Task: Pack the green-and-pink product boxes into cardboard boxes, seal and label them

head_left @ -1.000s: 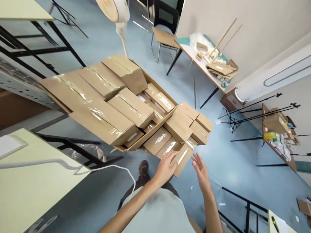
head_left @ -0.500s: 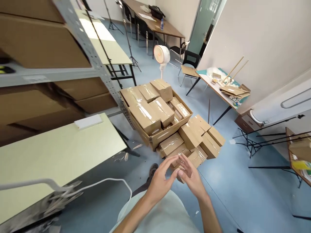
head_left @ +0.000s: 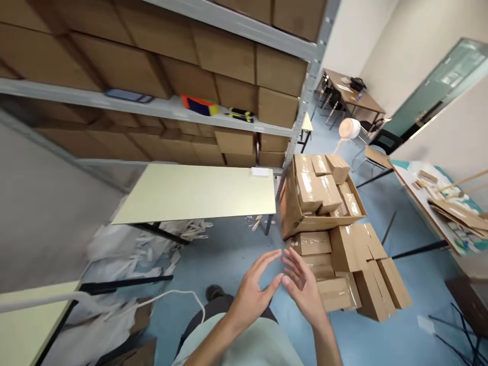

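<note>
At lower centre, the left hand (head_left: 251,291) and right hand (head_left: 303,288) curve, fingers spread, empty, near boxes (head_left: 346,249) at frame right, apparently stacked to save space.

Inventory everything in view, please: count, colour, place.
Shelving: one, grey, upper left
Shelf boxes: many, brown, on shelving
Open carton: one, brown, right of shelving
Taped boxes: several, brown, inside carton
Floor boxes: several, brown, before carton
Pale tables: at least two, yellowish, centre, lower left
White block: one, white, centre table
Fan: one, white, behind carton
Cluttered table: one, white, right
Chairs: several, black, upper right
Cable: one, white, lower left
Left hand: one, bare, lower centre
Right hand: one, bare, lower centre
</note>
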Action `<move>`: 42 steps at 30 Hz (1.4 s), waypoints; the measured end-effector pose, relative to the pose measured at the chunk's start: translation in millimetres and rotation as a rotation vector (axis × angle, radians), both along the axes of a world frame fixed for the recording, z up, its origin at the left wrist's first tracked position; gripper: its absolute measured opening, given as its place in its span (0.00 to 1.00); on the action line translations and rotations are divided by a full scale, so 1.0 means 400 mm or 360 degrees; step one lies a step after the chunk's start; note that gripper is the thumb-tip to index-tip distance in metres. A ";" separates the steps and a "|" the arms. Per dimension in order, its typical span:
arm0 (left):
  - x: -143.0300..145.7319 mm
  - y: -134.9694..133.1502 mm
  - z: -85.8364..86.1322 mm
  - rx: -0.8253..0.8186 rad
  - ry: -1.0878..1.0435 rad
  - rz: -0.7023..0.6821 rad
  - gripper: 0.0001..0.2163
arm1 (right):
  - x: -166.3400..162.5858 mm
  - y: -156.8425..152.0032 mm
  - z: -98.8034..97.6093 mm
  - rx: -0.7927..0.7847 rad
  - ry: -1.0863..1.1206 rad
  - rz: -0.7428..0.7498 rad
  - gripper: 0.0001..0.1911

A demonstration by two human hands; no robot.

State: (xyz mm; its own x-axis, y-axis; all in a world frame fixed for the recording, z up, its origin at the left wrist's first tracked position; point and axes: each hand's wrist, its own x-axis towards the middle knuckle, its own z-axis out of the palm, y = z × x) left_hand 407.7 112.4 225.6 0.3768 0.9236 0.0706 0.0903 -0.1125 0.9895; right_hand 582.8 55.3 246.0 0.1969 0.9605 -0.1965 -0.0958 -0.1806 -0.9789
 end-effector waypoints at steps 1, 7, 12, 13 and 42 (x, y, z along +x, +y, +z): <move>-0.038 0.000 -0.002 -0.0012 -0.0025 0.0055 0.19 | -0.032 0.015 0.000 0.0000 -0.0016 0.0058 0.38; -0.355 -0.002 0.001 -0.0012 -0.0136 0.0359 0.22 | -0.304 0.132 -0.005 0.0022 -0.0099 0.0601 0.36; -0.671 -0.041 -0.014 -0.0002 -0.0112 0.0627 0.27 | -0.612 0.243 -0.005 0.0104 -0.0057 0.1222 0.39; -0.725 -0.055 -0.020 -0.0006 -0.0114 0.0667 0.30 | -0.672 0.262 -0.004 0.0094 -0.0005 0.1358 0.42; -1.081 -0.226 0.024 -0.0616 -0.0796 0.2670 0.43 | -1.816 0.319 -0.188 -0.0507 0.0187 0.5405 0.73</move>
